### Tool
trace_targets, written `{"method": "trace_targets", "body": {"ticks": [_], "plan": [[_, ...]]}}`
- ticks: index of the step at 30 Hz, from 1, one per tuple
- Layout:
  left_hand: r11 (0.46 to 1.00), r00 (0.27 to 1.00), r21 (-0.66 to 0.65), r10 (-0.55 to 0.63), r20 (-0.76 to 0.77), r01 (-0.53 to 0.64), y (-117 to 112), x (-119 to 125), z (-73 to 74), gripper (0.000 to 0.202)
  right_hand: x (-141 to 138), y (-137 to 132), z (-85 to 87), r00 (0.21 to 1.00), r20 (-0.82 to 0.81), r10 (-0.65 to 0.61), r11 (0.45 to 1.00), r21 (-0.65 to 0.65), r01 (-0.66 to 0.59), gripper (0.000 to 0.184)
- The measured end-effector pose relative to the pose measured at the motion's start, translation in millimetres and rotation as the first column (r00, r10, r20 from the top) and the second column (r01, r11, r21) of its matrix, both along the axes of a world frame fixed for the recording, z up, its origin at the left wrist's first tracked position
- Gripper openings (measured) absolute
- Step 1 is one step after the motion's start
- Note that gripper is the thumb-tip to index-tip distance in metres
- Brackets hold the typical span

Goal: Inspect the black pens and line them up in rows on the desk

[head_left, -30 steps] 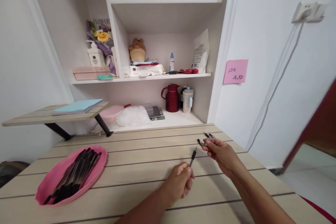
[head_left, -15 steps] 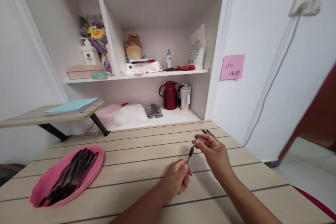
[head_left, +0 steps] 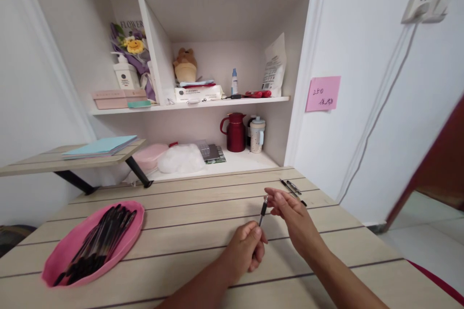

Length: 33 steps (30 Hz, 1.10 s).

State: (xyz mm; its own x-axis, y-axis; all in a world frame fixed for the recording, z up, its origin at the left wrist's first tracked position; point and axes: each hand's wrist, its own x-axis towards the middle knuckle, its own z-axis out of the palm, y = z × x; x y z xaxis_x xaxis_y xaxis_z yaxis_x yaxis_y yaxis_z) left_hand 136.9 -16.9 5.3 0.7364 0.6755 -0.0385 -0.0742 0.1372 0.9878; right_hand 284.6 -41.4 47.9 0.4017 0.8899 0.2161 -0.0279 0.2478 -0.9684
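Observation:
My left hand (head_left: 247, 249) is closed round a black pen (head_left: 263, 209) that points up and away from me over the wooden table (head_left: 188, 222). My right hand (head_left: 290, 215) is just right of the pen's upper end, its fingers pinched together at the tip; whether they hold a small piece is hidden. A couple of loose pen parts (head_left: 292, 187) lie on the table just beyond my right hand. At the left stands a pink tray (head_left: 65, 251) filled with several black pens (head_left: 99, 244).
White shelves behind the table hold a red jug (head_left: 235, 133), a cup (head_left: 257, 134), a soap bottle (head_left: 124, 73) and boxes. A small wooden riser (head_left: 61, 160) with a blue notebook stands at the left. A pink note (head_left: 322, 93) sticks to the right wall.
My right hand has moved back from the loose parts to the pen's upper end. My left hand keeps the pen almost still. The view has shifted slightly.

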Motion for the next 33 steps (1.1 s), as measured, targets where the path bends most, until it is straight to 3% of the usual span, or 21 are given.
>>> {"method": "trace_targets", "body": {"ticks": [4,11,17,22,26,31,33], "plan": [[0.998,0.998,-0.019,-0.052,0.043,0.053,0,-1,1.1,0.037,5,-2,3.2,0.991,-0.036,0.125,0.992,-0.029,-0.126,0.038],[0.994,0.993,-0.055,-0.088,0.075,0.092,-4,-1,2.9,0.037,5,-4,6.3,0.985,-0.056,0.16,0.987,-0.009,-0.161,0.024],[0.986,0.985,-0.088,-0.13,0.117,0.14,-6,-3,6.1,0.034,4,-9,11.0,0.919,-0.151,0.363,0.931,0.03,-0.363,0.027],[0.989,0.985,-0.078,-0.119,0.124,0.129,-6,-2,4.0,0.033,6,-8,8.3,0.954,-0.085,0.289,0.957,0.0,-0.29,0.021],[0.988,0.984,-0.079,-0.125,0.127,0.136,-4,-2,3.0,0.033,10,-9,9.4,0.91,-0.17,0.379,0.923,-0.004,-0.385,0.027],[0.985,0.982,-0.071,-0.15,0.118,0.159,-3,-3,3.2,0.033,12,-7,6.6,0.952,-0.108,0.286,0.958,0.011,-0.286,0.018],[0.984,0.981,-0.075,-0.153,0.121,0.163,-3,-4,3.2,0.033,11,-6,5.9,0.943,-0.115,0.311,0.95,0.017,-0.311,0.021]]}}
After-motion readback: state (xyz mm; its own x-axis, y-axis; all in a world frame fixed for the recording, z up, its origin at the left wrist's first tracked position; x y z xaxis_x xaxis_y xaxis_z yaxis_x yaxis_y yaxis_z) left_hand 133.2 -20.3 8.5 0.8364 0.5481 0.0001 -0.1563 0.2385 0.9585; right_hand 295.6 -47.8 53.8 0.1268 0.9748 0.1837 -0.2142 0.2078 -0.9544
